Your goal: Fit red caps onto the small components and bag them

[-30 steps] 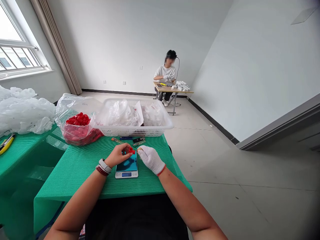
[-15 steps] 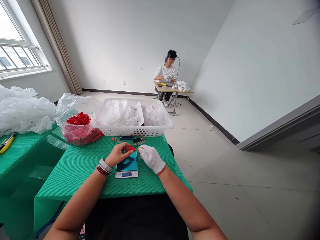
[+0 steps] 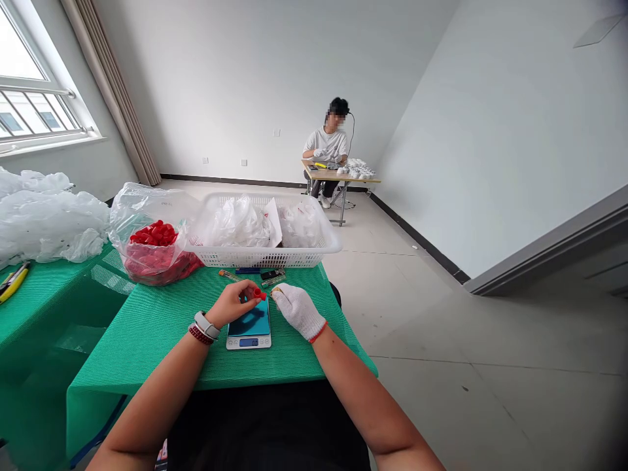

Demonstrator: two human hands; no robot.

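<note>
My left hand point(image 3: 232, 304), bare with a watch and a beaded bracelet at the wrist, pinches a small red plastic tube-like piece point(image 3: 259, 294) with a round opening. The piece is over the far right part of a digital kitchen scale point(image 3: 248, 343) with a shiny blue plate. On the right, my right hand point(image 3: 298, 313) wears a white knit glove. Its thumb and fingers close on a small brownish thing, too hidden to name, just right of the red piece. A slight gap appears between the two.
Behind the scale lie a blue bar point(image 3: 248, 270), a black object point(image 3: 269, 275) and clear slim strips. Farther back are a white basket point(image 3: 265, 258) of plastic bags and a clear bag point(image 3: 147, 196) of red pieces. A co-worker point(image 3: 326, 140) sits at another table.
The red piece has turned in my left fingers, so its round opening shows, and it sits slightly lower. My right hand has hardly moved.
</note>
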